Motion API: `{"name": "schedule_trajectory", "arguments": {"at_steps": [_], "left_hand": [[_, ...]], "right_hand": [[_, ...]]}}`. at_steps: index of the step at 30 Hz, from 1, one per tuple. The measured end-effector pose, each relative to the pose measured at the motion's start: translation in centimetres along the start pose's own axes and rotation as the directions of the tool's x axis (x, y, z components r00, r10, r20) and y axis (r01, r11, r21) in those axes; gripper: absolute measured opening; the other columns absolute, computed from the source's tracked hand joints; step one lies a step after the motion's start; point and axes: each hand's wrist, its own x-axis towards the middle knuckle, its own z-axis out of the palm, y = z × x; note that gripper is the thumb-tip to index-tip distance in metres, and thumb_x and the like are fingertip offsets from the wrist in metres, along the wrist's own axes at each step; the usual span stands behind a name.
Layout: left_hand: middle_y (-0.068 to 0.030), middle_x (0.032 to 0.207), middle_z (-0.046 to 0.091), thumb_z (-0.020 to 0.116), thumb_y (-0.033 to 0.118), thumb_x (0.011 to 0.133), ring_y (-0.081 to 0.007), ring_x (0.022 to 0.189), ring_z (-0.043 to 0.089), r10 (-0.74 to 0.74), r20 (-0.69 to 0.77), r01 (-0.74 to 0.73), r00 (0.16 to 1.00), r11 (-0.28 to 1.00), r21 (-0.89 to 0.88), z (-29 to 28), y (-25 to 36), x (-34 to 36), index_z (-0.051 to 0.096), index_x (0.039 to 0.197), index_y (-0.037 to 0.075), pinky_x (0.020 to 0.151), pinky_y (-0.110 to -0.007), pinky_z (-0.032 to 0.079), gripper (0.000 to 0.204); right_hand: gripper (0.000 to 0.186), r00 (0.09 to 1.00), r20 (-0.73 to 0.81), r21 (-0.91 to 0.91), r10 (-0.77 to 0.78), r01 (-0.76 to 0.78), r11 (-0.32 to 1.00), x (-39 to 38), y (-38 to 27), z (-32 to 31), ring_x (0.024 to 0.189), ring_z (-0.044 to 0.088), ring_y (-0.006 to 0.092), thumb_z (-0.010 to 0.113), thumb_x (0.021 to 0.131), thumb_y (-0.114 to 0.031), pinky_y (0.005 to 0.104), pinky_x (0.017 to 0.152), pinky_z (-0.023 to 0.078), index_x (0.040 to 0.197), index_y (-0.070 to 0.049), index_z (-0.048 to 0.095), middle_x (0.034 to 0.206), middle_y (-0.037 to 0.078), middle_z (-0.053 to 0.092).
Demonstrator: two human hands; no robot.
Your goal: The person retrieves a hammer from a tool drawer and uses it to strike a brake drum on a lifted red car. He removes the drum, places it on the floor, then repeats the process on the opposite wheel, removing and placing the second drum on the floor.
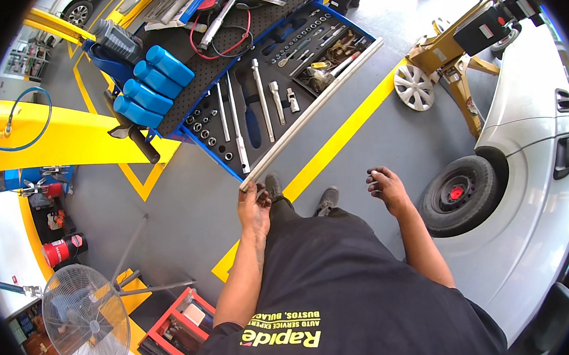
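Note:
My left hand (254, 209) is at the near left corner of a pulled-out tool drawer (311, 117), its fingers curled against the pale metal front rail. In the drawer's dark foam lie several sockets (206, 126), long chrome bars (262, 100), a ratchet (277, 103) and a universal joint (292, 100). A compartment (332, 62) at its right holds a jumble of loose parts. Away from the drawer, my right hand (389, 190) hangs in the air to the right, fingers loosely bent and apart, with nothing visible in it.
A white car with a wheel (460, 195) stands at the right, beside a lift arm (437, 54) and a hubcap (414, 87). Blue holders (153, 88) hang on the cart's left side. A fan (86, 320) and red tool cart (179, 326) stand at lower left.

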Motion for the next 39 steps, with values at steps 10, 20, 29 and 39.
{"name": "schedule_trajectory", "arguments": {"at_steps": [10,20,29,39], "left_hand": [[0.0021,0.094,0.069,0.075,0.037,0.097,-0.0091,0.081,0.062,-0.062,0.001,0.062,0.998,0.998,0.012,0.2,1.3,-0.7,0.064,0.114,0.019,0.071,-0.027,0.049,0.027],[-0.0014,0.091,0.070,0.080,0.032,0.094,-0.0091,0.077,0.059,0.183,-0.100,-0.175,0.978,0.981,0.088,1.6,0.5,2.5,0.066,0.114,0.011,0.066,-0.024,0.044,0.032],[-0.0018,0.106,0.073,0.076,0.029,0.096,-0.0132,0.087,0.062,-0.106,0.103,0.076,0.989,0.962,0.260,-1.9,3.1,14.1,0.064,0.117,0.017,0.076,-0.031,0.046,0.027],[-0.0024,0.118,0.068,0.061,0.021,0.102,-0.0175,0.095,0.062,-0.100,-0.102,0.044,0.990,0.892,-0.449,-0.1,0.5,40.4,0.060,0.126,0.010,0.076,-0.032,0.049,0.027]], "right_hand": [[0.026,1.000,0.012,-0.002,0.010,-0.010,1.000,1.1,-1.3,1.3,0.079,0.061,0.0104,0.058,0.104,-0.024,0.0263,0.073,0.050,0.121,-0.005,0.062,0.095,0.002,0.065],[0.027,0.998,0.055,-0.061,-0.013,0.017,0.998,2.7,-1.2,1.0,0.081,0.061,0.0105,0.057,0.104,-0.025,0.0278,0.074,0.050,0.122,-0.006,0.063,0.097,0.002,0.065],[0.027,0.995,-0.042,-0.040,0.088,-0.089,0.995,6.2,1.1,3.8,0.081,0.061,0.0117,0.057,0.104,-0.024,0.0280,0.075,0.050,0.121,-0.005,0.063,0.098,0.003,0.065],[0.024,0.956,-0.124,-0.044,0.267,-0.274,0.961,8.3,7.6,11.4,0.080,0.061,0.0118,0.059,0.103,-0.022,0.0290,0.075,0.049,0.119,-0.004,0.064,0.096,0.004,0.066]]}}
